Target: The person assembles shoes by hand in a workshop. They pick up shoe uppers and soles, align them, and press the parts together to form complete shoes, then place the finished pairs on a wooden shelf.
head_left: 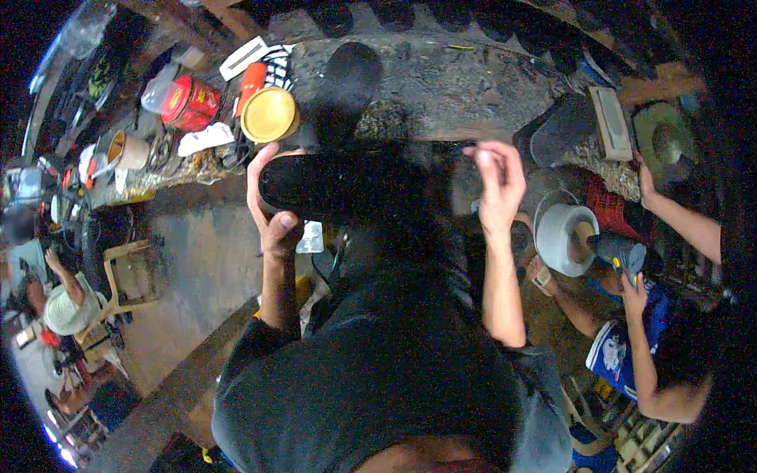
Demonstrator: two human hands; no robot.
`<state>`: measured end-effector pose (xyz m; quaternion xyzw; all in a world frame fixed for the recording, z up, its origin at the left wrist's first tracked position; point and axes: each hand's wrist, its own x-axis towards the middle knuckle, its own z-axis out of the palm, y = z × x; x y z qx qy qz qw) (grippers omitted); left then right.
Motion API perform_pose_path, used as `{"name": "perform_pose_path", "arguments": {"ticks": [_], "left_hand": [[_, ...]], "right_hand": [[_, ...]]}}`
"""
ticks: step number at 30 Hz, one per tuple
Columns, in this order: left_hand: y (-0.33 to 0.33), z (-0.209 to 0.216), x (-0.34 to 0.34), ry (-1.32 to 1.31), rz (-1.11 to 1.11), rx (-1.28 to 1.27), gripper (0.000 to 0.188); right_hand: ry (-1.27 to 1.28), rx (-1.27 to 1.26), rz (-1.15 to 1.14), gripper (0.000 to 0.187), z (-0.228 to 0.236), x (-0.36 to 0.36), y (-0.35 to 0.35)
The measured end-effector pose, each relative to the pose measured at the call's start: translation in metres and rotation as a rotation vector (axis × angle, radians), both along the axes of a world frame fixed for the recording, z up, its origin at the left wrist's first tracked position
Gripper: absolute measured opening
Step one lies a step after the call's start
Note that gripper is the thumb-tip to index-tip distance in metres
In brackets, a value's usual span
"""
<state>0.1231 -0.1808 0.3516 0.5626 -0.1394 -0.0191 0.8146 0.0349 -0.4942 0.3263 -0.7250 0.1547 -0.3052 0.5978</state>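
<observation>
My left hand is wrapped round the rounded end of a long black shoe, thumb below and fingers along the far side. The shoe lies level in front of my chest, and its right part fades into shadow. Beyond the shoe's dark right end, my right hand is raised with thumb and fingertips pinched together. Whatever is between those fingertips is too small and dark to make out.
A rough workbench runs across the far side. On it stand a yellow round container and a red tub. At right a co-worker holds a dark shoe beside a pale metal basin. Another person sits far left near a wooden chair.
</observation>
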Motion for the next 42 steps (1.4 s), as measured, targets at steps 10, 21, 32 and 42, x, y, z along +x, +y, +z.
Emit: {"name": "perform_pose_path", "arguments": {"ticks": [10,21,32,42], "left_hand": [[0.022,-0.019,-0.013,0.198,-0.033,-0.552,0.076],[0.004,0.001,0.003,0.281,0.225,0.031,0.057],[-0.065,-0.043,-0.003,0.747,0.544,0.277,0.063],[-0.121,-0.012,0.049,-0.03,0.459,0.022,0.024]], "right_hand": [[-0.026,-0.922,0.719,0.089,-0.017,0.13,0.088],[-0.053,-0.391,0.753,0.081,0.034,0.057,0.069],[0.249,0.235,0.234,0.06,-0.001,-0.046,0.047],[0.087,0.206,0.082,0.045,-0.019,-0.112,-0.009]]}}
